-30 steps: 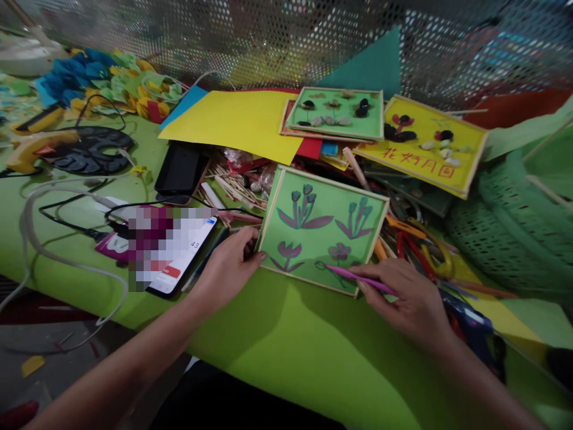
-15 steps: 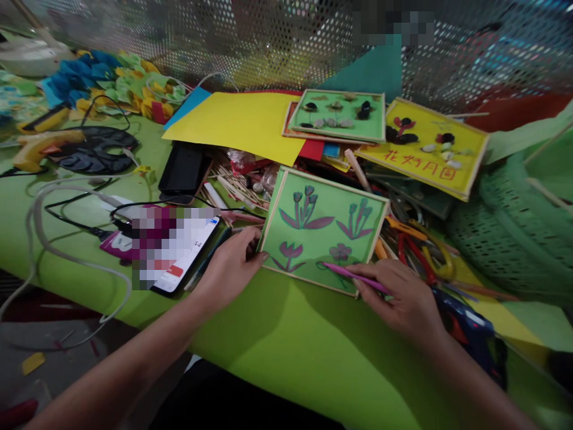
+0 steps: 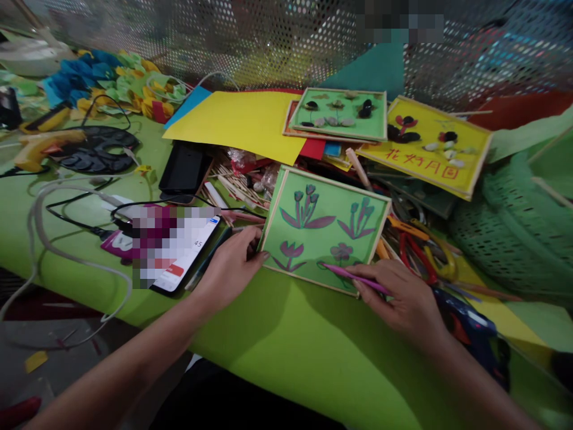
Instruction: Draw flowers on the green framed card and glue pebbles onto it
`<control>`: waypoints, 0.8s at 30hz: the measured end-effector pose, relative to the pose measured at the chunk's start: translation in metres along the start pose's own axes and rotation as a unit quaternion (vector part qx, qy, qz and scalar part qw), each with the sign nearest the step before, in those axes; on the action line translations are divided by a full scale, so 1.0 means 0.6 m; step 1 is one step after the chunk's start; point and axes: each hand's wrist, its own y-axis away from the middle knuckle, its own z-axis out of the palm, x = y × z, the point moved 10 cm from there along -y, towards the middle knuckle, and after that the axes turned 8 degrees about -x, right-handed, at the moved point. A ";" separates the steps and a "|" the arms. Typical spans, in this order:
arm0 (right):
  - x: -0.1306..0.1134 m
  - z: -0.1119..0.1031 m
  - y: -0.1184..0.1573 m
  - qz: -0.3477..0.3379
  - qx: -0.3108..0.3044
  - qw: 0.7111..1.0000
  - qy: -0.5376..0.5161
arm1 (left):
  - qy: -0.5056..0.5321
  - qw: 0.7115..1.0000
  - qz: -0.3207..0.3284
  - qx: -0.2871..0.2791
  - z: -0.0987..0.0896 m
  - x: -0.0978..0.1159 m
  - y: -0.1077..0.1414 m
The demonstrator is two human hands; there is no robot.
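Note:
A green card (image 3: 313, 239) in a thin wooden frame lies tilted at the centre, with purple flowers and leaves outlined on it. My left hand (image 3: 237, 260) grips the frame's lower left corner between thumb and fingers. In my right hand (image 3: 398, 292) is a purple pen (image 3: 360, 279), its tip on the card beside the lower right flower. The side of that hand rests over the frame's lower right corner. Left of my left hand lies a lit phone (image 3: 188, 254), partly blurred out.
Yellow paper (image 3: 233, 122), a green framed stone picture (image 3: 338, 113) and a yellow one (image 3: 434, 146) lie behind. Scissors (image 3: 414, 251) and a green basket (image 3: 514, 221) are at the right. Cables, a glue gun (image 3: 49, 146) and a black phone (image 3: 183, 170) lie left.
Both hands keep their grips and have hardly moved. The number on the lit phone has gone from 44 to 45. A dark object has appeared at the far left edge.

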 end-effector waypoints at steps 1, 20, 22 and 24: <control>0.000 0.000 0.000 0.000 0.002 1.000 0.001 | 0.000 1.000 0.001 -0.001 0.000 0.000 0.000; 0.004 0.000 0.001 0.011 -0.002 1.000 0.005 | -0.002 1.000 0.005 0.001 -0.002 0.004 0.001; 0.005 -0.004 0.000 0.013 -0.001 1.000 0.005 | -0.005 1.000 0.005 0.004 -0.003 0.005 0.000; 0.006 -0.006 0.000 0.015 -0.001 1.000 0.002 | -0.008 1.000 0.006 0.004 -0.003 0.006 0.000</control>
